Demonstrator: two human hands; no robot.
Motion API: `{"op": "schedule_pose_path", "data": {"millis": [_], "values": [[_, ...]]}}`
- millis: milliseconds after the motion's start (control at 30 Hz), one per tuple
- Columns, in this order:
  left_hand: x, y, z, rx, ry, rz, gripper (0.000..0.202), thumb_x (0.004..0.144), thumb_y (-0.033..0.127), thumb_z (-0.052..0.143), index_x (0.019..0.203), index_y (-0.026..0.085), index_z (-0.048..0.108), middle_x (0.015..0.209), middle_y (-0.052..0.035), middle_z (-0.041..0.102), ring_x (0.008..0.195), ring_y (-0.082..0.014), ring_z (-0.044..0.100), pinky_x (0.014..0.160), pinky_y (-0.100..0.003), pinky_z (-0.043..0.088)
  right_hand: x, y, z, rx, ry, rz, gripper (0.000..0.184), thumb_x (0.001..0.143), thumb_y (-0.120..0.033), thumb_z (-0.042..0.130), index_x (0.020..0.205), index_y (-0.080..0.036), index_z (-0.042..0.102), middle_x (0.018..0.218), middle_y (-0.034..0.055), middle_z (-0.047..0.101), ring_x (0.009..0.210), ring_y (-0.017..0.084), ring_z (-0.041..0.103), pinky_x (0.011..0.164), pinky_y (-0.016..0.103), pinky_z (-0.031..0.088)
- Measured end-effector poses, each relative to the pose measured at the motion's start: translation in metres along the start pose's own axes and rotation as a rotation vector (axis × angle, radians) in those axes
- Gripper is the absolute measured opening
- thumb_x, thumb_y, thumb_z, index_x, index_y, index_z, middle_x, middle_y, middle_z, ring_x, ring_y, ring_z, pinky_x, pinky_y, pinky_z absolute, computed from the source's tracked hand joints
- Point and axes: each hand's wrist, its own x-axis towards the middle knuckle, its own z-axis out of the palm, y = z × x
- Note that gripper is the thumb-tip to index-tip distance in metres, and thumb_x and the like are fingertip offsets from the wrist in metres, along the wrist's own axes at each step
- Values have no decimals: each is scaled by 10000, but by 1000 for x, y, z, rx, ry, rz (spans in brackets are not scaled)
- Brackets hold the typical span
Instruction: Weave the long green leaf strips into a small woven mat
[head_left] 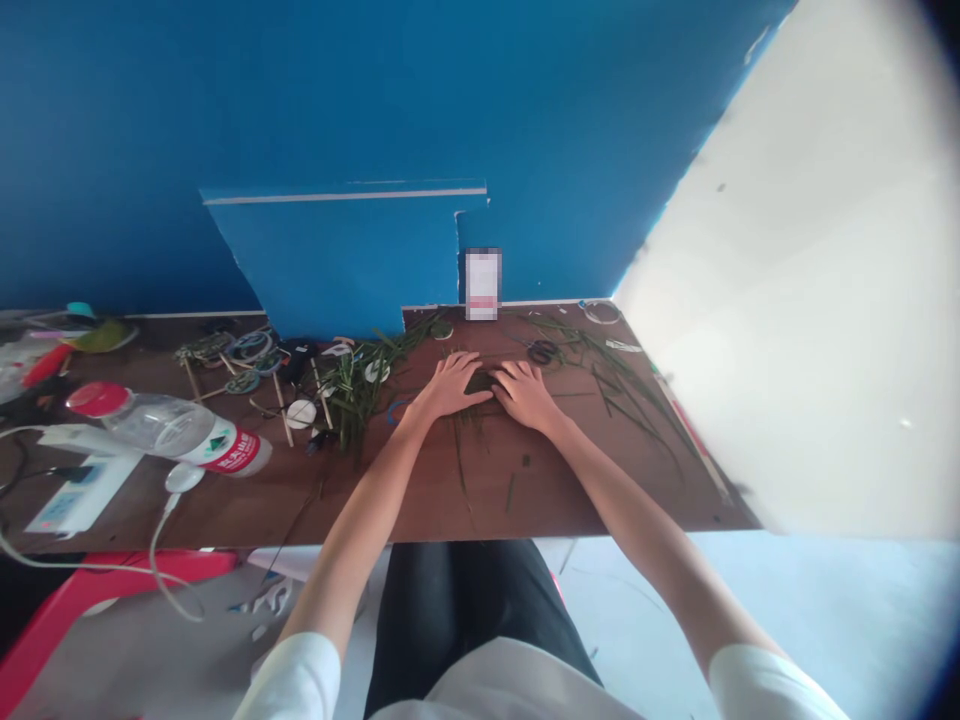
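Bench, brown-topped, contents listed from the near edge. Near edge, middle: short loose green leaf strips, scattered singly. Near left corner: white power strip, with a cabled white charging puck beside it, probably placed there for the lead's reach. Just beyond: clear plastic water bottle, red-capped, tipped over, its base toward the middle. Centre: left hand and right hand, palms down, thumbs nearly meeting over a green leaf bundle, apparently so that both steady it against the top. Fingers of each: extended, slightly parted, not clenched; they touch the bundle, no firm grasp visible. Left of the hands: heaped green leaves, with a white disc near. Beyond the right hand: dark scissors, seemingly kept within reach. Far right corner: a pale ring. Far edge, middle: upright blurred white card, presumably propped by the blue wall.
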Motion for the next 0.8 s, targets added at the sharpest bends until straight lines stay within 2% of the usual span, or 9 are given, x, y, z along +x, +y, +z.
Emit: {"op": "schedule_pose_path", "data": {"millis": [233,400,567,800], "values": [[-3,-6,0,2,-25,-23,775,845,651,548,1450,191,399,1534,-155,368,1418,-345,312,1132,-544,274,-1,0,-1,7,21,-16,447,1012,-380,314,1339,-198,559,1384,136,519,1203,310,426,974,467,348],[-6,-2,-5,14,-22,3,815,828,663,567,1466,197,367,1550,-154,346,1440,-334,293,1152,-509,258,0,-3,-3,7,49,-32,512,1014,-370,302,1473,-169,404,1453,138,485,1274,300,409,1012,464,336],[-10,2,-12,26,-10,30,671,868,598,559,1409,219,437,1547,-132,361,1438,-304,311,1147,-493,279,0,-6,-1,-11,12,-120,533,1024,-371,249,1500,-164,372,1540,114,393,1399,261,318,1097,458,277],[-15,5,-9,6,2,38,567,910,510,540,1386,208,472,1524,-126,408,1417,-278,364,1146,-467,307,0,-5,5,-28,-7,-101,555,1027,-374,217,1514,-147,354,1557,106,362,1448,257,275,1144,477,235]]}}
